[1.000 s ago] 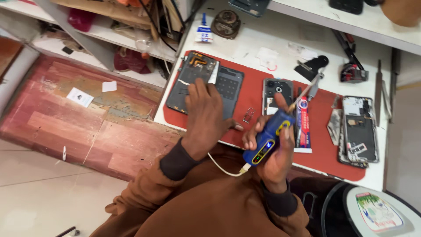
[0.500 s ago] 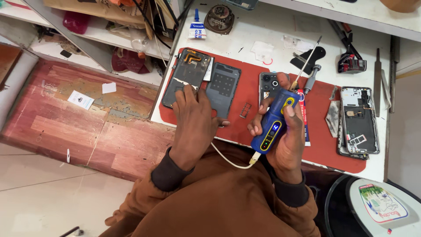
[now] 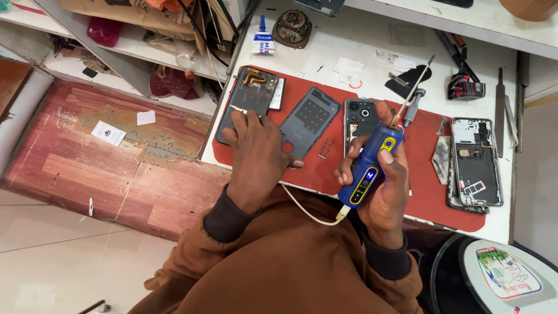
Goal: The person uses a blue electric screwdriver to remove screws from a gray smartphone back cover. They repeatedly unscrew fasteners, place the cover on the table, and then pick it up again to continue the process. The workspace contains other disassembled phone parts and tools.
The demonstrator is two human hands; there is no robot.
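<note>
Head view looks down on a red mat (image 3: 424, 192) lying on a white tabletop (image 3: 372, 40); everything below is placed against that mat. The right hand (image 3: 383, 186) is clamped around a blue and yellow electric screwdriver (image 3: 370, 166), held above the mat's near middle with its thin bit pointing up and away toward the mat's far right edge. A white cable (image 3: 308, 212) runs from the tool's lower end off the mat's near edge, toward the person's brown sleeve. The left hand (image 3: 256, 157) rests palm down on the mat's left part, fingers spread flat, its fingertips touching the near end of an opened phone body (image 3: 251, 96) at the mat's far left corner; whether it presses on the phone, I cannot tell for sure. Just right of that hand a dark grey back cover (image 3: 311, 119) lies flat on the mat. Beside it, at the mat's middle, sits a second phone (image 3: 360, 116) with its camera cluster showing, partly behind the screwdriver. On the mat's right end lies another stripped phone frame (image 3: 476, 160). Beyond the mat's far edge stands a small glue tube (image 3: 263, 39).
</note>
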